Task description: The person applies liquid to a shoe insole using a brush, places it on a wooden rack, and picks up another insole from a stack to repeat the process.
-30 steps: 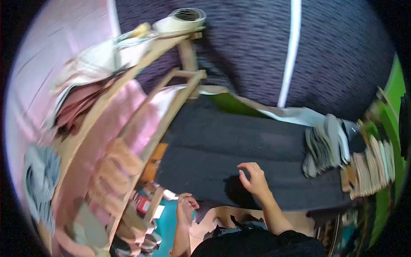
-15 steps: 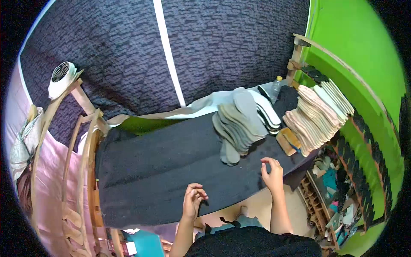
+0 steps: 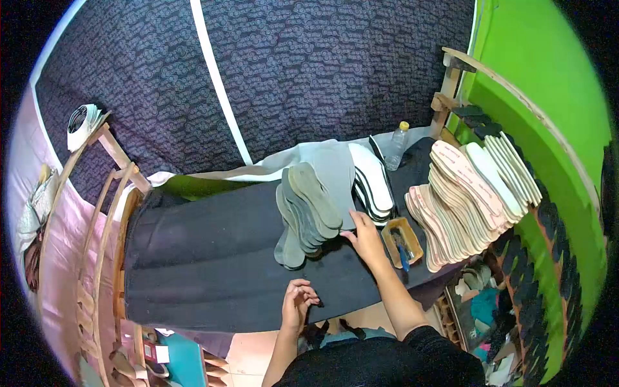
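My right hand [image 3: 365, 236] reaches across the black-covered table [image 3: 206, 258]. Its fingertips rest on the right edge of a fanned stack of grey insoles [image 3: 308, 209], and nothing is gripped. My left hand [image 3: 296, 304] hovers at the table's near edge with its fingers curled in, and I see nothing in it. Just right of my right hand sits a small wooden box [image 3: 401, 242] with a blue-handled tool inside. Behind the grey stack lie white insoles with black edges [image 3: 373, 182].
A tall fan of pink and cream insoles [image 3: 461, 203] fills the table's right end below a green wall. A plastic bottle [image 3: 396, 146] stands at the back. A wooden rack [image 3: 106, 213] with a tape roll [image 3: 82, 122] is on the left. Cluttered shelves [image 3: 490, 303] are at lower right.
The view has swung right and steadied. My right hand moved from the table's near edge forward and left onto the grey insole stack. My left hand stays near the edge.
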Available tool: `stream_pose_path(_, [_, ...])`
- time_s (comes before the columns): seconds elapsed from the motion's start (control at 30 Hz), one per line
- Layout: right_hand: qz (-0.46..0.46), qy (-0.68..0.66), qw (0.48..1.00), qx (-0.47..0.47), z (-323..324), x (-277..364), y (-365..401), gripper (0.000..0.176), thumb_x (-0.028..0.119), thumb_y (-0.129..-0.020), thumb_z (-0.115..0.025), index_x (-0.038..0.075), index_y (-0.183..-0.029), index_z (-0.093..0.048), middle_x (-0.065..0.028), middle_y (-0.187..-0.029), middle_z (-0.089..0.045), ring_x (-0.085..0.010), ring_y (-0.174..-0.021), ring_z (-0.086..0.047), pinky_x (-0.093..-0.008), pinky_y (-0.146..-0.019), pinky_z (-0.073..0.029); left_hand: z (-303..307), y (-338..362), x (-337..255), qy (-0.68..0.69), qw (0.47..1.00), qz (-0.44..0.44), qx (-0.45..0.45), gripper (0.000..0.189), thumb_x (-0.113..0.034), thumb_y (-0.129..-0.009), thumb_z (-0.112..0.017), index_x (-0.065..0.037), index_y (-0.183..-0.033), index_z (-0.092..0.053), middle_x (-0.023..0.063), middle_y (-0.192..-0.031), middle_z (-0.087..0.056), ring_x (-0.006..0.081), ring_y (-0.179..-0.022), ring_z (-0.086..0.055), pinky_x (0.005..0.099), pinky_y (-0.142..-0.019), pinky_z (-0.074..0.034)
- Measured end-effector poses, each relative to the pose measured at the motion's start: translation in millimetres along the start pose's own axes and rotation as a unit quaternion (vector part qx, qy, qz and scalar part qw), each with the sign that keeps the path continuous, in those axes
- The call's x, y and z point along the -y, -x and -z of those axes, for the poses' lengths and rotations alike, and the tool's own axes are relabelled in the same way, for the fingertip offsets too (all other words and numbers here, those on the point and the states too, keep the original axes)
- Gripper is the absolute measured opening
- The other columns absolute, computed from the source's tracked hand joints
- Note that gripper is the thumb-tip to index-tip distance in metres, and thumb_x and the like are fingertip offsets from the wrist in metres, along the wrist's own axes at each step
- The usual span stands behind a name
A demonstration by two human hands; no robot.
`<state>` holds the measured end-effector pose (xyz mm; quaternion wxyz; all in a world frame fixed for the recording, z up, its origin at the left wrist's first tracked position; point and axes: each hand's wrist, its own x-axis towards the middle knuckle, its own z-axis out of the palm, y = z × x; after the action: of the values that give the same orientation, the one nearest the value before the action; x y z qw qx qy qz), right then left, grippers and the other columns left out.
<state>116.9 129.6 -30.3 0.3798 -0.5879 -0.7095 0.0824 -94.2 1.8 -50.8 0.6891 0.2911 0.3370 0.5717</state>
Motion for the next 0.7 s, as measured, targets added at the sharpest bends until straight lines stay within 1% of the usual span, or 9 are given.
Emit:
stream_pose_path(0.07, [0.001,-0.020,1.000,0.003,-0.3,-4.7,-2.3,0.060,0.021,-0.072,-0.071,-0.001,-0.122,-0.045,-0.0208,-0.118,-0.049,-0.0375,-0.108,-0.047,-0.0407,-0.090,-0.041,-1.0,-2.4,5.0,-0.001,1.000,0.002,-0.011,0.031,-0.034,-0.087,-0.043,-0.007,-0.102,-0.046,0.0085,-0.077,-0.055,0.0181,-0.073,-0.054,0.0322,-0.068,-0.045])
stream_pose_path(0.13, [0.041,-0.004,0.999,-0.024,-2.0,-7.4,-2.5,0.057,0.020,-0.074,-0.069,-0.001,-0.121,-0.046,-0.0191,-0.113,-0.052,-0.0365,-0.103,-0.050,-0.0403,-0.087,-0.042,-3.8,-3.9,4.4,0.001,1.000,-0.004,-0.012,0.030,-0.031,-0.088,-0.041,-0.005,-0.103,-0.045,0.0086,-0.078,-0.055,0.0176,-0.073,-0.054,0.0316,-0.070,-0.046])
stream_pose_path(0.27, [0.056,0.008,0.998,-0.021,-0.1,-7.4,-2.2,0.052,0.019,-0.076,-0.067,-0.001,-0.120,-0.048,-0.0190,-0.111,-0.052,-0.0357,-0.100,-0.050,-0.0403,-0.086,-0.043,-10.4,-5.4,2.6,-0.009,1.000,-0.019,-0.011,0.028,-0.027,-0.090,-0.038,-0.004,-0.103,-0.045,0.0091,-0.079,-0.055,0.0170,-0.073,-0.055,0.0306,-0.070,-0.046])
stream_pose_path(0.4, [0.048,-0.001,0.997,-0.053,-4.5,-9.2,-2.1,0.046,0.016,-0.079,-0.063,0.001,-0.120,-0.050,-0.0191,-0.111,-0.051,-0.0353,-0.099,-0.051,-0.0406,-0.084,-0.043,-12.0,-8.1,5.7,-0.010,0.999,-0.026,-0.016,0.027,-0.027,-0.090,-0.037,-0.004,-0.103,-0.045,0.0095,-0.079,-0.055,0.0169,-0.073,-0.055,0.0299,-0.070,-0.046])
stream_pose_path(0.47, [0.031,0.005,0.996,-0.088,-6.3,-6.1,-0.5,0.042,0.010,-0.080,-0.061,0.003,-0.120,-0.051,-0.0187,-0.110,-0.051,-0.0350,-0.099,-0.051,-0.0400,-0.083,-0.044,-13.1,-7.1,8.1,-0.025,0.999,-0.020,-0.026,0.032,-0.034,-0.088,-0.041,-0.006,-0.103,-0.046,0.0095,-0.076,-0.055,0.0187,-0.071,-0.054,0.0318,-0.068,-0.045])
stream_pose_path(0.57, [0.014,-0.031,0.994,-0.103,-9.4,-5.6,1.8,0.042,0.007,-0.080,-0.060,0.004,-0.120,-0.051,-0.0183,-0.108,-0.052,-0.0338,-0.097,-0.052,-0.0394,-0.082,-0.044,-14.4,-4.6,7.4,-0.026,0.999,-0.016,-0.034,0.032,-0.034,-0.087,-0.042,-0.006,-0.103,-0.046,0.0094,-0.076,-0.055,0.0185,-0.071,-0.054,0.0314,-0.067,-0.045])
stream_pose_path(0.6, [-0.001,-0.057,0.992,-0.111,-13.1,-5.7,2.1,0.042,0.003,-0.077,-0.061,0.005,-0.118,-0.053,-0.0171,-0.106,-0.052,-0.0318,-0.093,-0.054,-0.0382,-0.079,-0.045,-13.5,-4.8,7.2,-0.026,0.999,-0.017,-0.034,0.032,-0.034,-0.087,-0.042,-0.006,-0.103,-0.046,0.0094,-0.076,-0.055,0.0185,-0.071,-0.054,0.0314,-0.067,-0.045])
stream_pose_path(0.63, [0.001,-0.057,0.992,-0.111,-14.6,-6.7,3.2,0.042,0.003,-0.077,-0.061,0.005,-0.118,-0.053,-0.0171,-0.106,-0.052,-0.0318,-0.093,-0.054,-0.0382,-0.079,-0.045,-11.6,-5.0,7.0,-0.024,0.999,-0.015,-0.035,0.031,-0.033,-0.087,-0.042,-0.007,-0.102,-0.046,0.0093,-0.076,-0.055,0.0184,-0.071,-0.053,0.0313,-0.068,-0.045])
stream_pose_path(0.7, [0.027,-0.039,0.991,-0.127,-16.4,-8.5,5.5,0.038,0.003,-0.075,-0.064,0.004,-0.113,-0.058,-0.0161,-0.104,-0.053,-0.0297,-0.085,-0.056,-0.0370,-0.074,-0.047,-10.0,-3.7,6.1,-0.022,0.999,-0.013,-0.037,0.031,-0.033,-0.087,-0.042,-0.007,-0.102,-0.046,0.0091,-0.076,-0.055,0.0183,-0.071,-0.053,0.0312,-0.068,-0.045])
